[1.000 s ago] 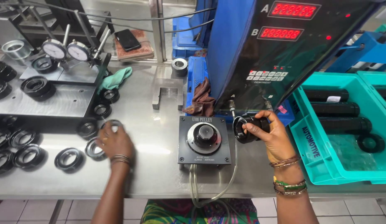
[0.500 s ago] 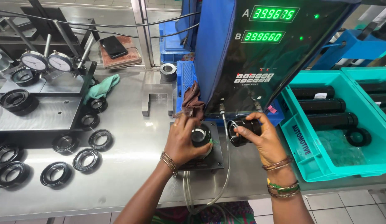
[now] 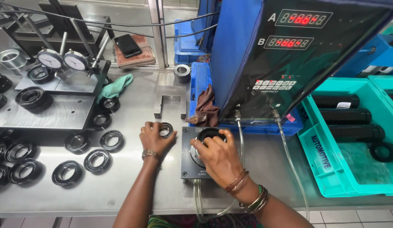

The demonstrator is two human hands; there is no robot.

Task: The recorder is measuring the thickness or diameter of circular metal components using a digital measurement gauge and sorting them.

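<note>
Steel workbench fills the view, with a tall dark gauging console showing red readouts at the far right and a teal crate of black tubes beside it. Left of centre sits a grey fixture plate carrying two dial gauges, with loose black rings lying near it. On the small black gauge block, the right hand presses curled fingers around a black ring. Just left, the left hand pinches another ring on the bench.

Right hand hides fixture — partly.
</note>
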